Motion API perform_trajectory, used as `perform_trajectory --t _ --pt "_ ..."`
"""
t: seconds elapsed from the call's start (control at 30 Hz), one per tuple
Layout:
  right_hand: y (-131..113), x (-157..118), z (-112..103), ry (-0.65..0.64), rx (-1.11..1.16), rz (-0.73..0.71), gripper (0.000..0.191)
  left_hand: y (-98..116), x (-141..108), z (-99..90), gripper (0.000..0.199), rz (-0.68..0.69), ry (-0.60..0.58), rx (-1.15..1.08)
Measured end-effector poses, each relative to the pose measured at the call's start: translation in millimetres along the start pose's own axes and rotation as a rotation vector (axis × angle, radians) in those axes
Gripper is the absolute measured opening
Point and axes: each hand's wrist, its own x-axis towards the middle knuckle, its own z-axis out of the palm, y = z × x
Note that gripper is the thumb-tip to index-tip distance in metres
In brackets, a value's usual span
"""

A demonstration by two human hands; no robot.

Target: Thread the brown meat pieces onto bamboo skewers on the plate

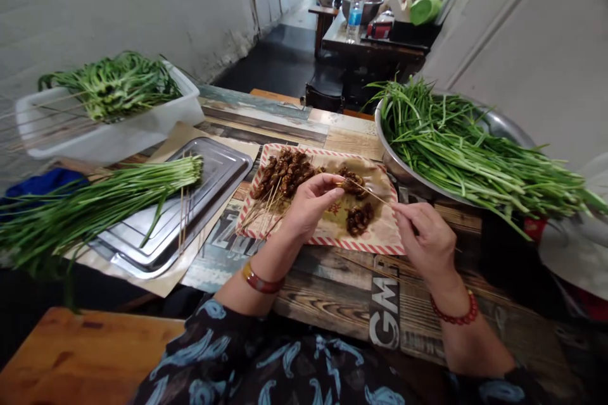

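My right hand [425, 234] pinches a thin wooden skewer [373, 193] near its right end. The skewer slants up and left over a red-and-white striped tray [323, 242]. At the skewer's other end, the thumb and fingers of my left hand [316, 199] are closed together; what sits between them is too small to make out. Dark, glossy sauced pieces on skewers [285, 174] are heaped on the tray's left side, their sticks pointing toward me. A small loose pile of dark sauced pieces [360, 219] lies right of my left hand, with more pieces [351, 182] behind.
Left stands a metal tray [223, 164] with a bundle of long green stalks [118, 193] and a few skewers [183, 221]. Behind it is a white tub [156, 117] of skewered greens [118, 85]. A steel basin [510, 120] of green stalks [475, 145] is at right.
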Motion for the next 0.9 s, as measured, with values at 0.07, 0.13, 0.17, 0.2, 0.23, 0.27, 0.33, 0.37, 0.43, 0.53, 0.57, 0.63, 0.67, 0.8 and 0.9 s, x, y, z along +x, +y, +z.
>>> perform_trajectory --t 0.07,0.13,0.17,0.2,0.23,0.27,0.33,0.37,0.43,0.53,0.57,0.63,0.67,0.8,0.9 --pt "0.1 -0.3 -0.1 -0.007 0.013 -0.006 0.024 -0.9 -0.4 0.4 0.022 0.009 0.005 0.021" --pt "0.2 -0.9 0.4 -0.01 0.026 -0.015 0.025 -1.9 -0.8 0.7 0.021 0.006 0.002 0.04" --pt "0.5 -1.2 0.9 -0.009 0.029 -0.019 0.025 -2.3 -0.9 0.9 0.021 0.001 -0.003 0.046" --pt "0.7 -1.6 1.5 -0.007 0.032 -0.02 0.025 -2.7 -1.0 1.2 0.02 -0.004 -0.01 0.051" --pt "1.1 -2.0 2.2 -0.008 0.036 -0.019 0.026 -3.0 -1.1 1.4 0.02 -0.007 -0.014 0.053" --pt "1.4 -2.3 2.9 -0.007 0.042 -0.017 0.026 -3.2 -1.2 1.8 0.02 -0.008 -0.017 0.052" --pt "1.9 -2.7 4.0 -0.008 0.051 -0.014 0.026 -3.2 -1.4 2.4 0.021 -0.006 -0.027 0.047" --pt "2.0 -2.8 4.2 -0.009 0.055 -0.016 0.027 -3.1 -1.6 2.7 0.023 -0.005 -0.037 0.044" --pt "1.8 -2.8 4.3 -0.013 0.062 -0.024 0.028 -2.8 -1.9 3.0 0.031 -0.014 -0.062 0.039" --pt "1.6 -3.2 4.1 -0.027 0.071 -0.034 0.03 -2.7 -2.8 3.3 0.035 -0.05 -0.095 0.04" --pt "1.6 -3.6 4.3 -0.03 0.069 -0.034 0.03 -2.8 -3.2 3.4 0.033 -0.062 -0.105 0.037" --pt "1.7 -4.4 4.7 -0.031 0.055 -0.033 0.03 -3.0 -3.7 3.8 0.03 -0.076 -0.124 0.025" --pt "1.6 -4.6 4.8 -0.03 0.046 -0.033 0.029 -3.0 -3.8 4.0 0.029 -0.079 -0.13 0.017" --pt "0.1 -3.5 3.8 -0.008 0.036 -0.043 0.028 -2.8 -2.5 3.9 0.027 -0.097 -0.116 -0.027" --pt "-1.3 -2.1 2.1 0.025 0.039 -0.041 0.029 -2.0 0.0 2.1 0.032 -0.127 -0.084 -0.106"
